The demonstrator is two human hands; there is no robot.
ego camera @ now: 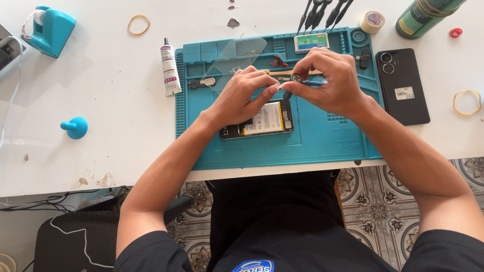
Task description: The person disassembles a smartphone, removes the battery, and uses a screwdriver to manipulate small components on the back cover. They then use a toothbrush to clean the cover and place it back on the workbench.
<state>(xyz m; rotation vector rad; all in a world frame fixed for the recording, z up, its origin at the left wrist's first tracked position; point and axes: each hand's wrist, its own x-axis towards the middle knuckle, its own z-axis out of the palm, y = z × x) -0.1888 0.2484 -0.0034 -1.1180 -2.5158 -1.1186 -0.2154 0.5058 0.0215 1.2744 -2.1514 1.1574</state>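
Over the blue mat, right hand fingers pinch a screwdriver upright; left hand fingers pinch a small pale part at its tip. Opened phone lies just below, on the mat.

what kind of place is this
Likely a phone repair bench: an opened phone lies on a blue repair mat, precision screwdrivers stand by, and a black back cover lies aside.
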